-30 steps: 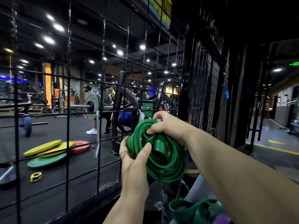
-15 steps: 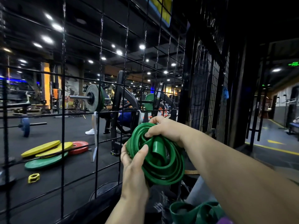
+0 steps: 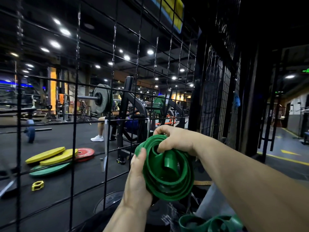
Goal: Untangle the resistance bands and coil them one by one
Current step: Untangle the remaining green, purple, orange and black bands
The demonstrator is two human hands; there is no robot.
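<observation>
Only slightly has anything shifted in the head view over the last second: the right hand (image 3: pixel 175 139) has curled further over the top of the green resistance band coil (image 3: pixel 151 166), and the coil sits a touch lower in front of the wire mesh (image 3: pixel 76 97). Both hands grip it. The left hand (image 3: pixel 137 180) cups the lower-left rim with its thumb laid on the face, and the right pinches the top edge from above. The coil's flat face is turned toward the camera, somewhat oval from upper left to lower right, with a folded end (image 3: pixel 168 162) standing in its centre, closest to the right hand. More green bands (image 3: pixel 210 222) lie below the right forearm, probably still tangled, though the frame edge cuts them off.
</observation>
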